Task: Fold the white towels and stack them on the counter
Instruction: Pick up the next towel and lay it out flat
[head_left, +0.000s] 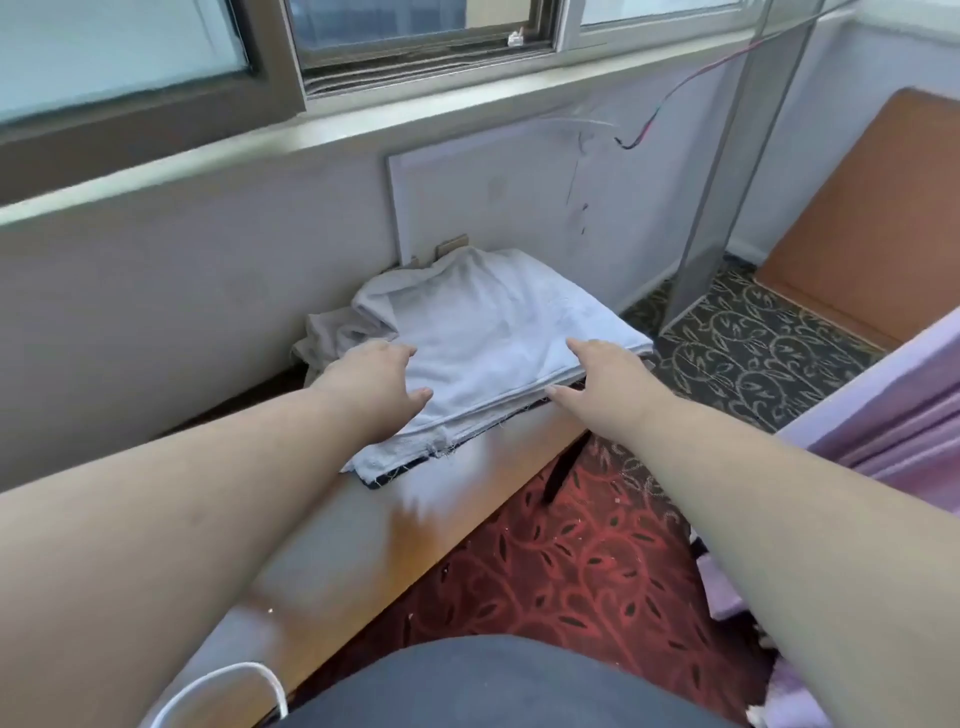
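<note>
A folded white towel (488, 353) lies on top of a low stack at the far end of a glossy wooden counter (363, 530) under a window, its long axis running on a diagonal from the near left corner toward the far right, a frayed dark layer (400, 475) showing beneath its near edge. Both of a person's hands are on it: the left hand (382, 382) rests flat on the left part of the top surface with fingers straight and loosely spread, thumb toward the middle, while the right hand (597, 374) sits at the near right edge, fingers straight over the top and thumb along the hem, neither one visibly pinching cloth. The two hands are about equally near, the towel lying straight ahead between them, so a smoothing press or a squaring of the stack appears to be the step in hand. Just behind and to the left, a crumpled white towel (337, 332) sits unfolded against the wall, likely the next to be taken; the left hand is the nearer to it. A white panel (493, 208) leans on the wall behind the stack, a loose red and black wire (649, 130) hangs above, and patterned carpet (571, 561) lies beyond the counter's edge. Nothing blocks either arm.
</note>
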